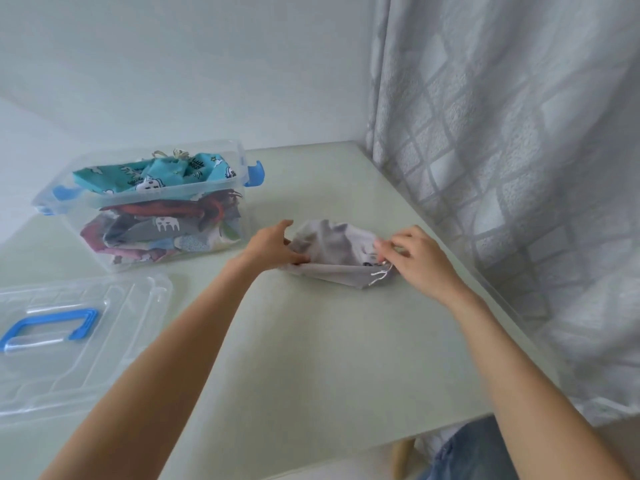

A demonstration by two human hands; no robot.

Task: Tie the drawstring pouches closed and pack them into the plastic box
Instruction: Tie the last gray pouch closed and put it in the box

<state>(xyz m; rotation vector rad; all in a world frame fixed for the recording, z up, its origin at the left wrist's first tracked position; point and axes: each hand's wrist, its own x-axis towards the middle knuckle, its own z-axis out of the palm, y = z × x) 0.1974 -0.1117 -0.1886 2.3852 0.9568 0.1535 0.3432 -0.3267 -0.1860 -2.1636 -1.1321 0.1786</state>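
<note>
**Grey pouch on table, both hands at its ends**

Clear plastic box (145, 216) stands far left, stuffed with patterned pouches (152, 174); its transparent lid (79, 344) with blue handle lies nearer, cut off at the left edge. Patterned curtain (502, 150) hangs beside the pale table (311, 341). Soft, crumpled grey pouch (332, 251) lies mid-table. Left hand (273, 245) grips its left end, fingers curled. Right hand (422, 261) pinches at the drawstring (379, 274); exact contact is hard to make out.
</note>
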